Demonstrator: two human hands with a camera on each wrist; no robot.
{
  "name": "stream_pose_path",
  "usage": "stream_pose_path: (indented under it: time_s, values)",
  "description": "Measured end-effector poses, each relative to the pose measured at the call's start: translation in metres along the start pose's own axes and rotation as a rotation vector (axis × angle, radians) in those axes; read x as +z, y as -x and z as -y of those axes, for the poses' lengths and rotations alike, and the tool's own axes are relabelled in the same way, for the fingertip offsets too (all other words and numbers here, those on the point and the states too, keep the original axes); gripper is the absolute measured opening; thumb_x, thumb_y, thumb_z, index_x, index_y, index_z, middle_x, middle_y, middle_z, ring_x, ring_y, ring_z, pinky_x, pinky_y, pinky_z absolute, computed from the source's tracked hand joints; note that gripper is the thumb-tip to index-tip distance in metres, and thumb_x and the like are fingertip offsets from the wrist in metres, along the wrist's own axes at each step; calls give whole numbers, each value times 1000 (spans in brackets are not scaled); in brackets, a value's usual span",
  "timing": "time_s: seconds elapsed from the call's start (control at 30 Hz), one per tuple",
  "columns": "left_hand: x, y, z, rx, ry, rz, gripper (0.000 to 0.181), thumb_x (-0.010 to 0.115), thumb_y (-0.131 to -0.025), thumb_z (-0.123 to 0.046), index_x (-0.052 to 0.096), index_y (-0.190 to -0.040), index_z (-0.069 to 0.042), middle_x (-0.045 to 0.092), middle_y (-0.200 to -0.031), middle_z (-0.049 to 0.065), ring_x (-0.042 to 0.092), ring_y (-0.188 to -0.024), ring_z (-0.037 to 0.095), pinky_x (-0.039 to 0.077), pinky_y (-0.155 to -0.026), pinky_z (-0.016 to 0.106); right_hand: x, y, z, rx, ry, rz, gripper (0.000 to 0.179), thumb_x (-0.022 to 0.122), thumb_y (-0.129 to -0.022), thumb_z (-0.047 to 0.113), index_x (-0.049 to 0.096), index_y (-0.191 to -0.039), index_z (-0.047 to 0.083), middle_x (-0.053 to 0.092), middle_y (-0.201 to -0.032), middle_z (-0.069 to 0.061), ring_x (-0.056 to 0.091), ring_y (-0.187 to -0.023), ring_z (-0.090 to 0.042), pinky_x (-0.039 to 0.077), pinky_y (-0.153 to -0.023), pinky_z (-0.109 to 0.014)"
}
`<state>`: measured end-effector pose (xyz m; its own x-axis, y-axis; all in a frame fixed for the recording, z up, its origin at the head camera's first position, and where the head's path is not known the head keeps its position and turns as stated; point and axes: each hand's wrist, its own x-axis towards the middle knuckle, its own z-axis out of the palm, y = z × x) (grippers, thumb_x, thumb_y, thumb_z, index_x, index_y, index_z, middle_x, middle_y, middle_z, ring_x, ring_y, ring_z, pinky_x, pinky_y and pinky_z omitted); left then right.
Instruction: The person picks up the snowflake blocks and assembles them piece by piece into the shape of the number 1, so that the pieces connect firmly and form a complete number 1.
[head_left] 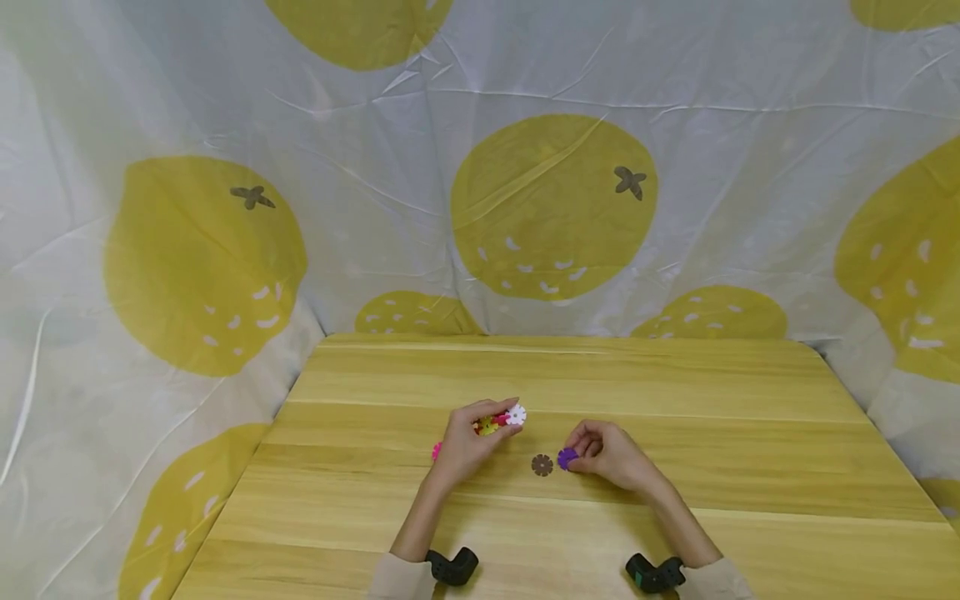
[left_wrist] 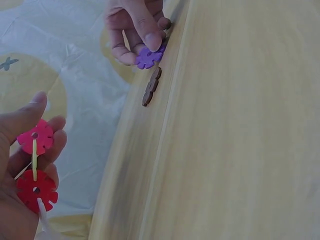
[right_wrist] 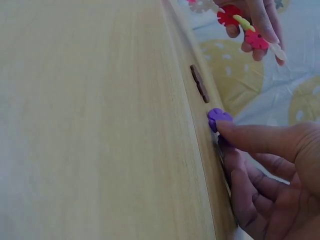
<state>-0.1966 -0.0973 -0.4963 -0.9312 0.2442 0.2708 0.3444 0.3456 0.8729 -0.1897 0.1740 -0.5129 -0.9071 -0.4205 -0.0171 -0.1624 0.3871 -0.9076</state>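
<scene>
My left hand (head_left: 467, 446) grips a chain of interlocking snowflake discs above the table. Its white disc (head_left: 516, 415) is at the fingertip end and a yellow disc (head_left: 487, 426) sits between the fingers. In the left wrist view a pink disc (left_wrist: 36, 132) and a red disc (left_wrist: 37, 190) show, joined by a yellow one seen edge-on. Another pink disc (head_left: 437, 451) peeks out left of the hand. Between thumb and fingers, my right hand (head_left: 615, 458) pinches a purple snowflake disc (head_left: 566, 458). A brown snowflake disc (head_left: 542, 465) lies flat on the table, just left of the purple one.
The wooden table (head_left: 750, 417) stretches out on all sides of the hands. Behind it and to the left hangs a pale curtain (head_left: 375, 183) printed with lemons. A black camera mount (head_left: 453, 567) is worn on the left wrist, another (head_left: 654, 575) on the right.
</scene>
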Motion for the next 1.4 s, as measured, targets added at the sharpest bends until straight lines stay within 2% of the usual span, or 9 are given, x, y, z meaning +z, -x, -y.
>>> stream_pose_path:
  time_s: [0.13, 0.23, 0.43, 0.6, 0.7, 0.9, 1.13, 1.23, 1.4]
  values:
    - [1, 0, 1, -21, 16, 22, 35, 84, -88, -18, 78, -123, -16, 78, -115, 3, 70, -109, 21, 55, -97, 28, -4, -1, -2, 23, -68, -4, 17, 75, -92, 1, 70, -107, -5, 68, -91, -17, 64, -76, -12, 57, -67, -22]
    - [2, -1, 0, -26, 21, 37, 34, 84, -88, -18, 79, -121, -16, 78, -114, 3, 69, -109, 20, 55, -96, 28, -7, -1, -2, 34, -167, -11, 18, 68, -97, 0, 70, -111, -11, 72, -98, -26, 72, -82, -18, 63, -72, -29]
    - [2, -1, -2, -34, 1, 58, 34, 83, -89, -19, 78, -122, -17, 76, -120, 4, 68, -118, 23, 54, -103, 36, -10, -5, 5, 8, -267, -45, 24, 64, -100, 1, 64, -119, -14, 71, -109, -34, 77, -92, -26, 63, -81, -38]
    - [2, 1, -2, -46, -5, 70, 34, 81, -91, -20, 77, -124, -17, 76, -124, 5, 68, -120, 25, 54, -104, 41, -7, -12, 15, -53, -268, -126, 27, 69, -97, 0, 64, -122, -11, 70, -106, -30, 77, -88, -21, 62, -81, -44]
    - [2, 1, -2, -43, 10, 84, 36, 81, -91, -19, 76, -125, -12, 76, -124, 5, 68, -118, 25, 56, -101, 40, -5, -16, 20, -85, -286, -153, 26, 70, -96, 0, 66, -120, -10, 71, -107, -30, 78, -89, -24, 62, -82, -46]
    - [2, 1, -3, -24, 8, 114, 35, 81, -90, -19, 77, -123, -7, 77, -119, 7, 70, -113, 24, 56, -98, 37, 1, -21, 28, -143, -310, -140, 24, 70, -96, 1, 69, -118, -9, 72, -110, -33, 78, -91, -30, 60, -82, -50]
    - [2, 1, -3, -4, -6, 148, 29, 80, -92, -19, 78, -120, -12, 78, -115, 6, 70, -109, 22, 57, -95, 35, 6, -20, 31, -180, -271, -136, 21, 72, -95, 2, 71, -114, -5, 74, -105, -29, 79, -86, -23, 62, -79, -50]
    - [2, 1, -3, 7, -3, 164, 29, 78, -93, -20, 78, -121, -11, 78, -114, 6, 70, -107, 20, 57, -94, 34, 7, -19, 32, -168, -235, -146, 19, 75, -93, 5, 74, -112, -1, 76, -103, -24, 78, -84, -18, 63, -78, -46]
    - [1, 0, -4, -10, -2, 169, 29, 78, -94, -20, 78, -121, -12, 78, -114, 2, 68, -106, 15, 55, -91, 28, 9, -18, 32, -159, -155, -164, 19, 79, -91, 10, 76, -109, 7, 77, -100, -16, 74, -84, -12, 62, -75, -29]
